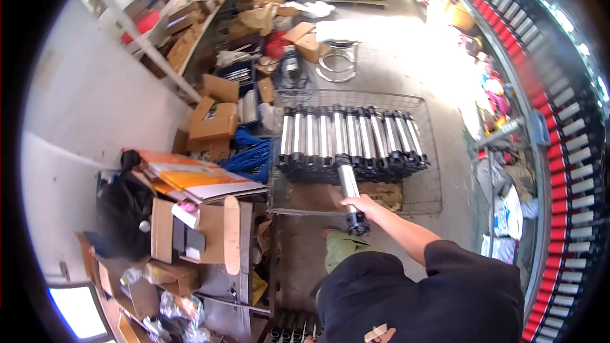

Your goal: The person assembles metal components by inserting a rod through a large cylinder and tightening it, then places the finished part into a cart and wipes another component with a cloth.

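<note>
My right hand [360, 204] is closed around a silver metal tube with black end fittings [347, 181]. The tube slants over the near side of a wire mesh basket [432, 184], its upper end overlapping the row inside. Rows of similar silver tubes with black ends [325, 133] stand packed side by side in that basket. At the lower edge, a sliver of skin beside several black tube ends [286, 331] may belong to my left hand; its fingers cannot be made out.
On my left is a workbench with an open cardboard box [166, 228] and flattened cartons [190, 174]. Blue strands [248, 155] and more boxes [216, 121] lie beside the basket. A long rack of red, silver and black tubes [559, 197] runs along the right.
</note>
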{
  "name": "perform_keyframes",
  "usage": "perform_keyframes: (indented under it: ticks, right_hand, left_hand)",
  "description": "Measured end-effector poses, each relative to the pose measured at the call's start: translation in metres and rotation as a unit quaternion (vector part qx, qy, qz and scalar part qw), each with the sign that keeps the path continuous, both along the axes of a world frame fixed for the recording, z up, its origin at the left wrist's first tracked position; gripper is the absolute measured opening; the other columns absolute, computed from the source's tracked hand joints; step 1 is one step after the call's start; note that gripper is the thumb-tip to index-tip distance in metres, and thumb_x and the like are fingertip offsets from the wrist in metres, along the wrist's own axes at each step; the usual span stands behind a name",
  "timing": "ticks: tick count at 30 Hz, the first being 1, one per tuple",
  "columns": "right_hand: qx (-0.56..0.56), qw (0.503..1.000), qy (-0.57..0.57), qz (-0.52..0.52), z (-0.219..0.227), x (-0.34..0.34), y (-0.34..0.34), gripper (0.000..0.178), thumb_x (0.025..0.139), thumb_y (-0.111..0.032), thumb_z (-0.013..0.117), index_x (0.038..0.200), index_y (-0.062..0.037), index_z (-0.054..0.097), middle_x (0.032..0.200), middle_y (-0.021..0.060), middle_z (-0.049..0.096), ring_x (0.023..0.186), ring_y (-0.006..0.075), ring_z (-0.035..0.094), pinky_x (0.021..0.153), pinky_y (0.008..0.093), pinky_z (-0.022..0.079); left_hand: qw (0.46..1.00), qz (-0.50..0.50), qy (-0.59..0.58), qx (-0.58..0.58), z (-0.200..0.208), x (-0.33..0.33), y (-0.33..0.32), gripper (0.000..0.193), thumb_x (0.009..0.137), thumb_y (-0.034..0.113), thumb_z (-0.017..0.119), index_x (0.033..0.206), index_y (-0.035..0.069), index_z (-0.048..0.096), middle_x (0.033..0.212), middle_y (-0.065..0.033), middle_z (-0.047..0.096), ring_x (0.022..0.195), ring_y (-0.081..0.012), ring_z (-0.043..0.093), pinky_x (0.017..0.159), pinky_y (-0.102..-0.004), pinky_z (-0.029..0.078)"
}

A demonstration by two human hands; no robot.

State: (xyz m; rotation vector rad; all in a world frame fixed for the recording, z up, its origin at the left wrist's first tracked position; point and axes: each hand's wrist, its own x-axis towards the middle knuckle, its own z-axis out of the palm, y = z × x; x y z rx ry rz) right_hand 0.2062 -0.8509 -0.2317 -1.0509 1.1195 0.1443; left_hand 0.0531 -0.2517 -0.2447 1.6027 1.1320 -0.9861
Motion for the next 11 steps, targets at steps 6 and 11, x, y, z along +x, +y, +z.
perform_keyframes:
  ticks: [6, 11]
  right_hand:
    - [0.007, 0.999, 0.031, 0.003, -0.017, 0.046, 0.004, 0.035, 0.070, -0.027, 0.086, 0.086, -0.0012, 0.069, 0.073, 0.0052, 0.065, 0.059, 0.0158, 0.059, 0.054, 0.0323, 0.047]
    - [0.292, 0.936, -0.053, -0.189, -0.039, 0.148, 0.005, 0.017, 0.084, -0.024, 0.074, 0.098, -0.0170, 0.068, 0.084, 0.0040, 0.066, 0.073, 0.0206, 0.065, 0.071, 0.0457, 0.058]
  left_hand:
    - [0.996, 0.037, -0.079, -0.008, 0.001, 0.019, -0.015, 0.018, 0.095, 0.018, 0.058, 0.102, 0.000, 0.056, 0.075, -0.0145, 0.067, 0.050, -0.0234, 0.064, 0.040, -0.0342, 0.050]
    - [0.980, 0.007, -0.199, -0.025, 0.047, 0.065, -0.066, 0.026, 0.098, 0.025, 0.062, 0.113, 0.005, 0.056, 0.083, -0.0157, 0.069, 0.062, -0.0274, 0.070, 0.049, -0.0351, 0.058]
